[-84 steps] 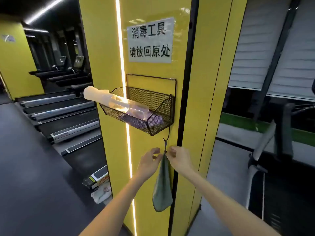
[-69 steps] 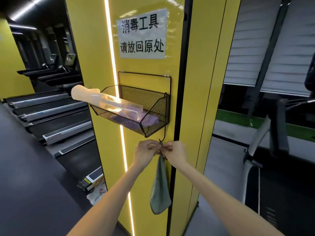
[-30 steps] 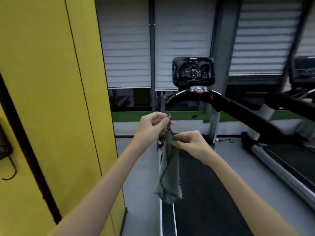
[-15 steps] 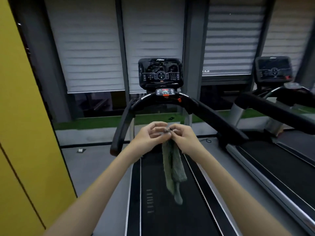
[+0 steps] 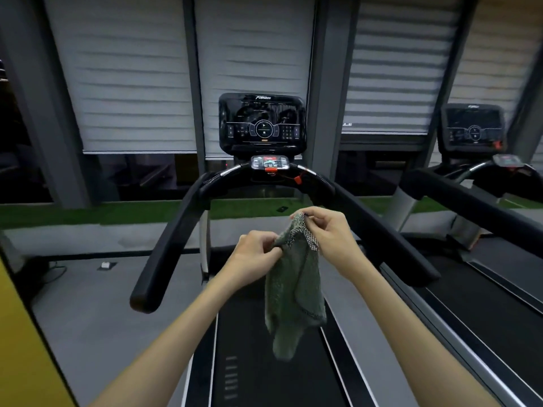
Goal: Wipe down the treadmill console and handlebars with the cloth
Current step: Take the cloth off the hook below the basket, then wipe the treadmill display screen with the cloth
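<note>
Head view: both hands are up in front of the chest, over the near end of the treadmill belt (image 5: 264,371). The green cloth (image 5: 293,295) hangs between them, above the belt and clear of the machine.

The right hand (image 5: 329,233) is higher and pinches the cloth's top corner by the dark checked edging, its fingers (image 5: 311,214) clamped on it. The left hand (image 5: 258,251) is lower and a bit nearer, with fingers curled and gripping the cloth edge just below that corner. The rest of the cloth drops loose and bunched, its bottom tip over the belt's centre.

The console (image 5: 262,124) is far centre: a black screen w/ lit round controls, well apart from the cloth. A small panel (image 5: 269,163) w/ red bits sits under it, and a red clip (image 5: 297,180) is just to its right.

The handlebars are black and padded. The left bar (image 5: 164,251) runs near-left of the hands, the right bar (image 5: 390,245) passes behind the right wrist. Neither touches the cloth.

A 2nd treadmill is on the right, w/ its own console (image 5: 473,127). Grey blinds (image 5: 129,83) cover the far windows, w/ a green floor strip (image 5: 88,211) below. A yellow panel (image 5: 17,333) is at near left.
</note>
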Demonstrator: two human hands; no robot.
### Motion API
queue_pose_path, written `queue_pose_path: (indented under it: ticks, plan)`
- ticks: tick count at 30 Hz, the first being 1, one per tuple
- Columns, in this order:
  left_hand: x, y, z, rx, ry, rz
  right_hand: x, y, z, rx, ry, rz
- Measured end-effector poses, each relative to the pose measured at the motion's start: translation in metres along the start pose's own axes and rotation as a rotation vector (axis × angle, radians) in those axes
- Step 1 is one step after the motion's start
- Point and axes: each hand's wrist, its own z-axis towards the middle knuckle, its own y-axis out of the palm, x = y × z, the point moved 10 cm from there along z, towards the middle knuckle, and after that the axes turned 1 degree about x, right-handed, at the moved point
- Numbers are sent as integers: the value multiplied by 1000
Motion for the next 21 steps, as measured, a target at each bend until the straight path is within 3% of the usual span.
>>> queue_pose_path:
  ticks: [3, 9, 15, 21]
  plan:
    - [-27, -8, 59, -1, 7, 2, 20, 5, 61, -28, 5, -5]
    - [-45, -33, 171, -184, -26, -21, 14, 12, 182, -13, -8, 10]
    - [-29, -103, 281, -29, -49, -166, -14, -21, 301, 80, -54, -246]
    - [-2, -162, 390, 104, -3, -206, 13, -53, 399, 168, 189, -262]
